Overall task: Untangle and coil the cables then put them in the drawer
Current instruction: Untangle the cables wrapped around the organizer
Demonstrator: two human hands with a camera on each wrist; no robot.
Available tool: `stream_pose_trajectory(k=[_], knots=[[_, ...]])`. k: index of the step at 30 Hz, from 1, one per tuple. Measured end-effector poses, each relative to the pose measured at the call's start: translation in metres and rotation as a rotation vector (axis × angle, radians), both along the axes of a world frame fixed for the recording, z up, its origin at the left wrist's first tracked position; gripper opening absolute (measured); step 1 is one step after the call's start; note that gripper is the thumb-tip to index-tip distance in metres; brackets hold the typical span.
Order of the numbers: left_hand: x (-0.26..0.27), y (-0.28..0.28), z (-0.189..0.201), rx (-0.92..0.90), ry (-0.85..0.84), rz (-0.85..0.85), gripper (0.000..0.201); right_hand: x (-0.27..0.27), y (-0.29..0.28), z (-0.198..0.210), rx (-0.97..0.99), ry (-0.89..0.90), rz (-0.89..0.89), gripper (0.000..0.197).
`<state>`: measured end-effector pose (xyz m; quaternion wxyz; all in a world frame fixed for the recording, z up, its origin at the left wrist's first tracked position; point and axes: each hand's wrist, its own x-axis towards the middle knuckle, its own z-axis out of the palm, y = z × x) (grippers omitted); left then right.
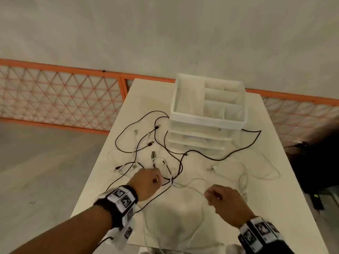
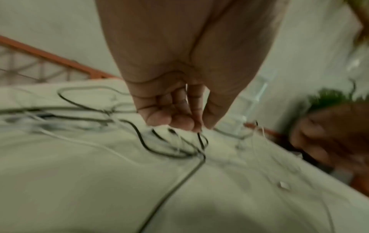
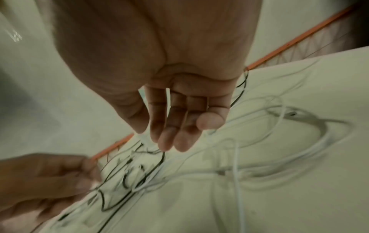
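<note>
Several black cables and white cables lie tangled on the white table. My left hand is at the knot in the middle. In the left wrist view its thumb and curled fingers pinch a black cable that runs back toward me. My right hand hovers low to the right of it. Its fingers are loose and mostly straight over thin white cable, and I see nothing held in them. A clear plastic drawer unit stands at the back, its top tray divided into compartments.
An orange mesh fence runs behind the table. A dark bulky object sits off the table's right edge. One black cable hangs over the left front edge. Bare tabletop lies in front of my hands.
</note>
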<state>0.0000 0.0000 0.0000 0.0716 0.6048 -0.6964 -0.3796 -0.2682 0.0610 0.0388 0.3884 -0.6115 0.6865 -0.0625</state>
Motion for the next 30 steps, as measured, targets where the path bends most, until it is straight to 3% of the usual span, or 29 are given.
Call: stream_pose_trajectory(k=[2, 4, 8, 10, 12, 14, 17, 20, 23, 30], knots=[[-0.021, -0.005, -0.017, 0.068, -0.075, -0.081, 0.036, 0.016, -0.017, -0.017, -0.024, 0.028, 0.011, 0.021], [-0.041, -0.004, -0.028, 0.108, -0.178, -0.188, 0.053, 0.036, -0.027, -0.024, -0.008, 0.046, 0.058, 0.006], [-0.056, -0.003, -0.042, 0.006, -0.294, -0.18, 0.032, 0.052, -0.027, -0.039, -0.014, 0.069, 0.061, 0.033], [-0.061, -0.005, -0.033, -0.05, -0.265, -0.155, 0.03, 0.056, -0.027, -0.039, -0.046, 0.076, 0.079, 0.05], [-0.061, -0.01, -0.015, -0.068, -0.127, -0.132, 0.024, 0.054, -0.029, -0.036, -0.069, 0.102, 0.092, 0.057], [-0.059, -0.018, 0.013, -0.11, 0.026, -0.108, 0.013, 0.051, -0.036, -0.029, -0.078, 0.135, 0.058, 0.043], [-0.051, -0.035, 0.063, -0.257, 0.122, -0.077, 0.003, 0.038, -0.053, -0.017, -0.125, 0.168, -0.037, 0.004], [-0.029, -0.047, 0.108, -0.44, 0.17, 0.043, 0.004, 0.011, -0.068, -0.006, -0.119, 0.174, -0.149, 0.016], [0.003, -0.052, 0.126, -0.496, 0.119, 0.18, 0.012, -0.017, -0.076, 0.009, -0.093, 0.185, -0.19, 0.016], [0.046, -0.046, 0.084, -0.302, -0.13, 0.228, 0.033, -0.042, -0.095, 0.07, -0.429, 0.129, -0.368, 0.028]])
